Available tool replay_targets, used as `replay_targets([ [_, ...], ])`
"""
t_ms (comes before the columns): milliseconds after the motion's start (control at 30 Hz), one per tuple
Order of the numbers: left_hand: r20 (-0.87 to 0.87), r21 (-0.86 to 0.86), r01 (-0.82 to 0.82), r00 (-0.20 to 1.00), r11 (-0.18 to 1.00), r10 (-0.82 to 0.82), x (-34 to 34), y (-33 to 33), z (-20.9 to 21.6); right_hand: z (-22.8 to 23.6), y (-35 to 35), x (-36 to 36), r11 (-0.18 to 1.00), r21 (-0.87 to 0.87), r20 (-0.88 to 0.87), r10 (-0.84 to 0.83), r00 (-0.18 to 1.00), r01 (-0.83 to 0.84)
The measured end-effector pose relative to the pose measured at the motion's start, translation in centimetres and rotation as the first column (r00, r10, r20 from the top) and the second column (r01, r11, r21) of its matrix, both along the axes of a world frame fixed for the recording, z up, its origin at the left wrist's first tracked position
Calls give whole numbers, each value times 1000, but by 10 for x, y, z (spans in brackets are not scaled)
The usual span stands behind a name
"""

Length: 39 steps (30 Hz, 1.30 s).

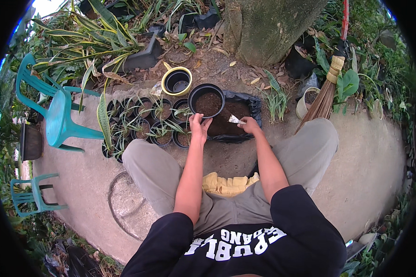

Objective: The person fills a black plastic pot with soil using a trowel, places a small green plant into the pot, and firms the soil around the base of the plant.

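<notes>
i count two hands [250,126], one large black pot [207,89], one white scoop [235,120], one black plastic-lined tray [256,113], one yellow pot [164,87], one broom [320,102], one tree trunk [268,32] and two green chairs [58,118]. the small black pots [174,140] are at least nine; because they are partly hidden, the exact number i cannot tell.

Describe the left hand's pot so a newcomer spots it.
Below the tree trunk sits a black tray. At its upper-left corner, the left hand holds the black pot: soil inside but no plant, unlike the potted plants to its left.
</notes>
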State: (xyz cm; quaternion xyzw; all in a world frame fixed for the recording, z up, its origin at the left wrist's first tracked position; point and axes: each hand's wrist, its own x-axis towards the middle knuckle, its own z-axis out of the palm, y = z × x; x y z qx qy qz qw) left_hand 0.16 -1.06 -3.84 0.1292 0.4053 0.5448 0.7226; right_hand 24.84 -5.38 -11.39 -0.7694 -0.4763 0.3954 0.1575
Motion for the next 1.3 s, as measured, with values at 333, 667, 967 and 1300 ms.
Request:
replay_targets([
  [333, 53, -4, 37, 998, 999, -37, 1, 5, -18, 94, -8, 40, 968, 248, 44, -62, 997, 50],
  [667, -51, -112, 122, 990, 986, -128, 30, -25, -31, 151, -3, 32, 928, 371, 51, -60, 997, 37],
  [967, -71, -33, 179, 981, 983, -181, 29, -22, -29, 169, 0, -4, 932, 362, 53, -51, 997, 29],
  [1300, -38, 14, 137, 990, 990, -136, 33, -18, -22, 179, -2, -17, 899, 436, 115, -97, 989, 37],
])
